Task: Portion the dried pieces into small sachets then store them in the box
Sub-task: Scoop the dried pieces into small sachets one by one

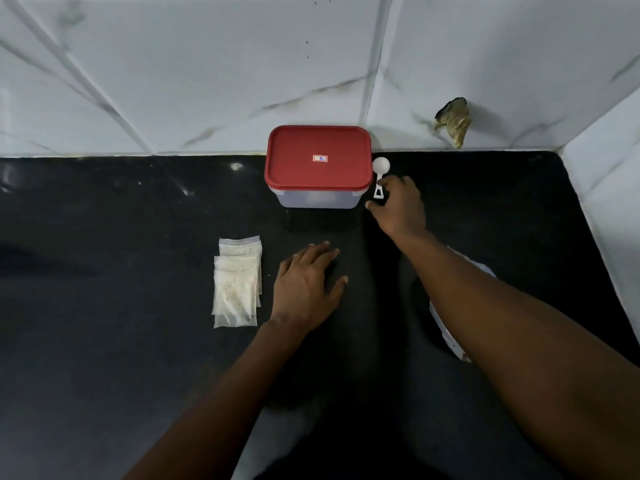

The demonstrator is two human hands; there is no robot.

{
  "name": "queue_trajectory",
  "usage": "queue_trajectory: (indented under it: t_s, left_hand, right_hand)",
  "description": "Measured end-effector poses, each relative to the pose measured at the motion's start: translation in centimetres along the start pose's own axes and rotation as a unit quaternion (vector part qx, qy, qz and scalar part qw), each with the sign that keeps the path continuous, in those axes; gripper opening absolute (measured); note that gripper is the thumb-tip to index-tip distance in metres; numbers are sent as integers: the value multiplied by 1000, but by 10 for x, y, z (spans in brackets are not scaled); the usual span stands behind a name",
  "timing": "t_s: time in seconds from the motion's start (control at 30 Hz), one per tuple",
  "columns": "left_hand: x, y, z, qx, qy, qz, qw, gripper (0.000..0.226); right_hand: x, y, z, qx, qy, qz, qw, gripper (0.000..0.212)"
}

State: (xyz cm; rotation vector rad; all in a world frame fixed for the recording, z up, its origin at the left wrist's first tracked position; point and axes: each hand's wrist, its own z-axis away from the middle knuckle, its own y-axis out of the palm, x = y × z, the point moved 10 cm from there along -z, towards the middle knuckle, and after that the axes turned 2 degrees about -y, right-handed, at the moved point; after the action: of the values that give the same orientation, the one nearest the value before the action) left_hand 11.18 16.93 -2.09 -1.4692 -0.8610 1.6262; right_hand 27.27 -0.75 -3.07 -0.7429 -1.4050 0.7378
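Observation:
A clear plastic box (317, 199) with a shut red lid (317, 155) stands at the back of the black counter (104, 254), against the wall. Just right of it lies a small white scoop (380, 171). My right hand (398, 206) reaches to the scoop and its fingertips touch the handle; whether they pinch it is unclear. A stack of small translucent sachets (237, 282) lies left of centre. Beside them, my left hand (306, 285) rests flat on the counter, holding nothing.
A white packet or bag (446, 327) lies mostly hidden under my right forearm. Marble-patterned wall tiles close the counter at the back and right. A crumpled brownish scrap (455, 121) sticks to the back wall.

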Motion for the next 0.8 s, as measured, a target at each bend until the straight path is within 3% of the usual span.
queue_trajectory:
  t_s: [0.2, 0.47, 0.8]
  left_hand:
    - [-2, 5, -12, 4, 6, 0, 1000, 56]
    - [-2, 6, -13, 1, 1, 1, 1000, 54]
    - [-25, -4, 3, -13, 22, 5, 1000, 54]
  right_hand:
    - [-2, 9, -8, 22, -12, 27, 999, 40]
    - [-8, 5, 8, 12, -30, 25, 999, 17]
    - [-15, -29, 86, -26, 26, -84, 996, 18]
